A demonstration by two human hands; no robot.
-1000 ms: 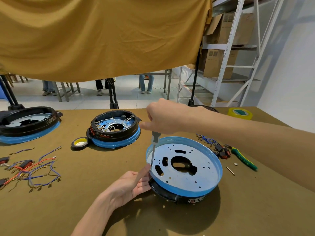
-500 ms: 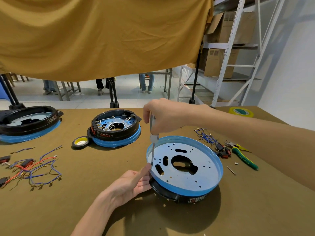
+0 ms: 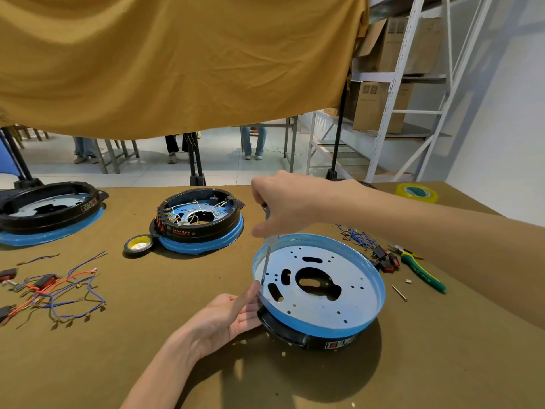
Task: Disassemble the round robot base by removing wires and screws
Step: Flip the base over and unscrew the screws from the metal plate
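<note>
The screwdriver [image 3: 267,255] is being regripped above the round robot base [image 3: 320,290]: a second ago the right hand [image 3: 283,206] was closed over the top of the handle, and it is now being held with fingers curled around the handle's side, the clear lower part exposed beneath them. The shaft is being kept near upright, its tip unmoved at the base's left rim.

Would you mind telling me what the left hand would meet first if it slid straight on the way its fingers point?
The left hand already touches the round base; its blue rim, probably.
</note>
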